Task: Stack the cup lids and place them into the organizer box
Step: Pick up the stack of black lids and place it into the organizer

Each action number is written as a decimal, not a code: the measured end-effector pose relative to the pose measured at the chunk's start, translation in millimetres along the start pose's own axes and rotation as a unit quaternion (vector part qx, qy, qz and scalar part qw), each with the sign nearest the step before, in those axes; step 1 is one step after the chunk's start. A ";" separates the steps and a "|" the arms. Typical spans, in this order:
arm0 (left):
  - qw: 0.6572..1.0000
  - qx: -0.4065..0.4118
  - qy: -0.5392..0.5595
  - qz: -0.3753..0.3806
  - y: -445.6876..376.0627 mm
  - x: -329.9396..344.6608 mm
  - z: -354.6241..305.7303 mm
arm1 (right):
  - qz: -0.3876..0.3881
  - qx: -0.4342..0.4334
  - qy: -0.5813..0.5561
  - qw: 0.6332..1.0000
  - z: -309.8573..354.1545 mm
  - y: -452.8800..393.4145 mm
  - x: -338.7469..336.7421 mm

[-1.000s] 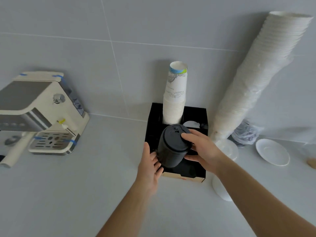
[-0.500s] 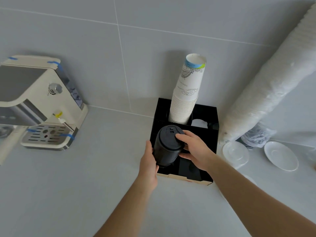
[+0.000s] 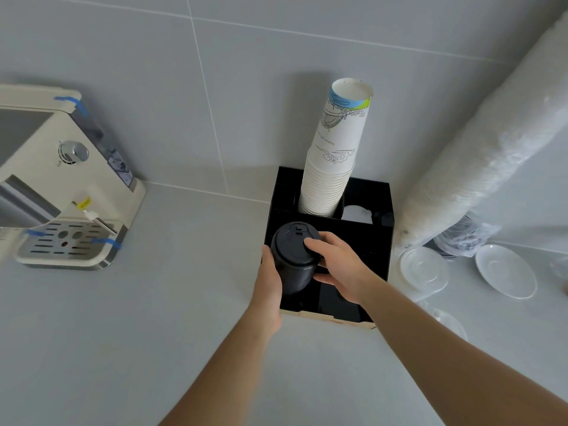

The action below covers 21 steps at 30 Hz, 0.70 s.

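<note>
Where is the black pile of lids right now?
The black stack of lids sits mid-frame between the left hand and right hand, in the organizer box's front-left compartment, before the paper cups.

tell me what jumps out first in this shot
Both hands, left hand and right hand, grip a stack of black lids over the front of the black organizer box. Behind it rises a tall stack of paper cups; a cream coffee machine sits far left.

Paper cup stack [image 3: 333,167] blocks box [image 3: 379,241] rear; sleeved cup column [image 3: 479,167] crowds right; left counter [image 3: 172,272] open
</note>
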<state>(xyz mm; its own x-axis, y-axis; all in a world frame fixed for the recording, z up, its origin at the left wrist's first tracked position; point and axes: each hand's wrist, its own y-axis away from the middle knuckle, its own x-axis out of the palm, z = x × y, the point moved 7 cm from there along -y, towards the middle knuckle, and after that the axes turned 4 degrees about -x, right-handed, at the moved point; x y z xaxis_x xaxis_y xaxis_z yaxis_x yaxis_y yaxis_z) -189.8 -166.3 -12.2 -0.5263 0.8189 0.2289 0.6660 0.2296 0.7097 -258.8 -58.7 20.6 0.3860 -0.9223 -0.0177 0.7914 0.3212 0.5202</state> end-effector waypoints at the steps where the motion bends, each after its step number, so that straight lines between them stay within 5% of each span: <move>1: 1.000 -0.003 -0.003 0.001 -0.8 0.5 0.3 | -0.001 0.000 0.004 1.000 -0.2 0.4 -1.2; 21: 0.998 -0.059 0.031 -0.019 2.7 -9.2 10.0 | -0.023 -0.048 0.076 0.996 2.5 -5.3 -9.9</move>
<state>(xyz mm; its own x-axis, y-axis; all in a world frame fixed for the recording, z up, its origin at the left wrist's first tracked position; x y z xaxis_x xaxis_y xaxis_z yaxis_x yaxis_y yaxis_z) -177.9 -168.0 -19.0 -0.5833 0.7764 0.2386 0.5804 0.1929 0.7912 -268.0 -51.8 20.2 0.4091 -0.8962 -0.1719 0.8487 0.3044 0.4325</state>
